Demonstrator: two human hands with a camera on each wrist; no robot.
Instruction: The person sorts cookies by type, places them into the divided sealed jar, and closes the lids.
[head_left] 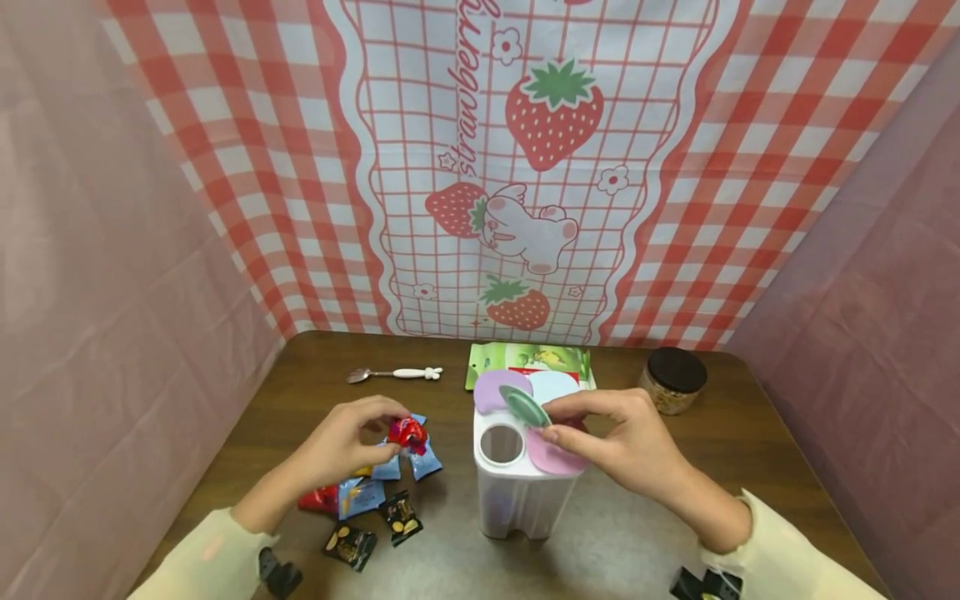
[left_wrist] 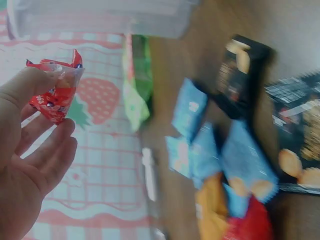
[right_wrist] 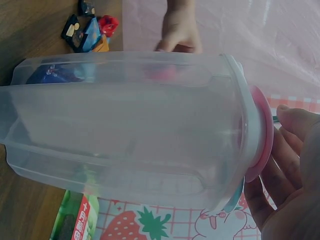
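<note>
My left hand (head_left: 347, 437) pinches a small red snack packet (head_left: 408, 434) between thumb and fingers, raised above a pile of packets. In the left wrist view the red wrapper (left_wrist: 59, 92) is partly see-through. With thumb and fingers my right hand (head_left: 630, 437) pinches a round green lid (head_left: 525, 406), tilted above the storage container (head_left: 517, 504). Beneath that lid a round opening (head_left: 502, 444) is uncovered. Purple (head_left: 501, 390), pale (head_left: 553, 382) and pink (head_left: 553, 454) lids sit on the other sections. Through the clear wall in the right wrist view, a blue packet (right_wrist: 57, 74) shows near the bottom.
Blue (head_left: 362, 497), black (head_left: 350, 546) and red (head_left: 318, 499) packets lie on the table left of the container. A spoon (head_left: 397, 374) lies farther back. Behind the container is a green bag (head_left: 487, 360); a black-lidded jar (head_left: 675, 381) stands at the back right.
</note>
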